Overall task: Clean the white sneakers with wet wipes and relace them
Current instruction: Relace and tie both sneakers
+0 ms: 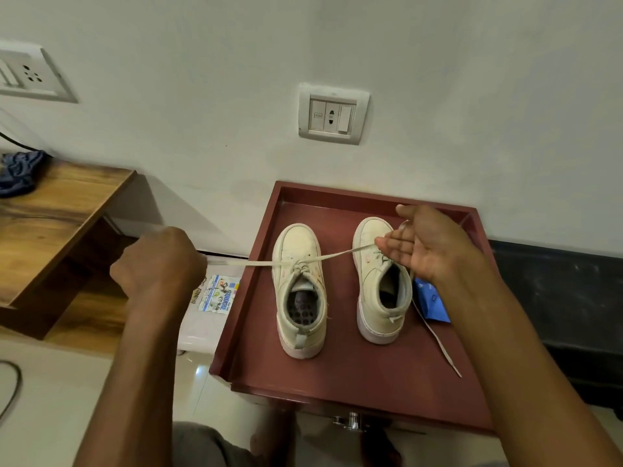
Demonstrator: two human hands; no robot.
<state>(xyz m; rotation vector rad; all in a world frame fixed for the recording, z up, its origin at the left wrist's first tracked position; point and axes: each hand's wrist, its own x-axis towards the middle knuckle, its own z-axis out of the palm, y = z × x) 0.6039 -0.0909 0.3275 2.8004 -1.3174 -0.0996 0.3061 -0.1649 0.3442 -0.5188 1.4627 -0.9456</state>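
Two white sneakers stand side by side, toes toward the wall, on a dark red tray-topped stand (337, 382). The left sneaker (300, 291) has a white lace (256, 263) pulled taut out to both sides. My left hand (161, 264) is a fist shut on the lace's left end, off the stand's left edge. My right hand (428, 244) hovers over the toe of the right sneaker (381, 281) and pinches the lace's right end, fingers partly spread. A loose lace (435, 335) trails from the right sneaker across the tray. A blue wet wipes pack (431, 301) lies beside that sneaker, partly hidden by my right forearm.
A wooden desk (50, 217) with a blue cloth (18, 170) stands at left. A printed packet (219, 293) lies on the floor between desk and stand. Wall sockets (332, 114) sit above the stand. A dark skirting strip (556, 284) runs along the wall at right.
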